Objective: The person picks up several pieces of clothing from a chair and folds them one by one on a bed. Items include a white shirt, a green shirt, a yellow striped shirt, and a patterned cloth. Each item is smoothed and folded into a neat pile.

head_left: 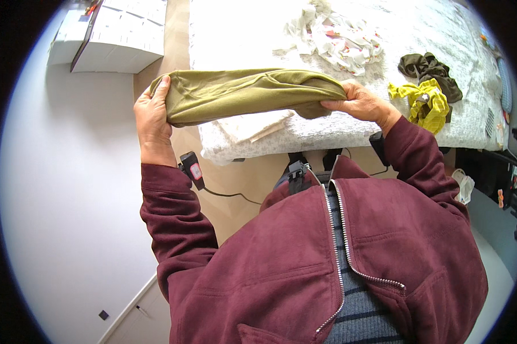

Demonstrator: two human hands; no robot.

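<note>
An olive-green cloth garment (241,94) is stretched sideways between my two hands, above the near edge of the bed. Its exact kind cannot be told while it hangs folded in a long band. My left hand (155,112) grips the left end, thumb on top. At the other end, my right hand (364,103) pinches a bunched corner between thumb and fingers. Beneath the garment, a folded cream cloth (252,126) lies on the bed, partly hidden by it.
The bed (235,34) has a white patterned cover. A heap of white printed cloth (338,43) lies at its far middle. Toward the right are a yellow garment (427,106) and a dark brown one (436,71). A white cabinet (121,34) stands at the far left beside the wall.
</note>
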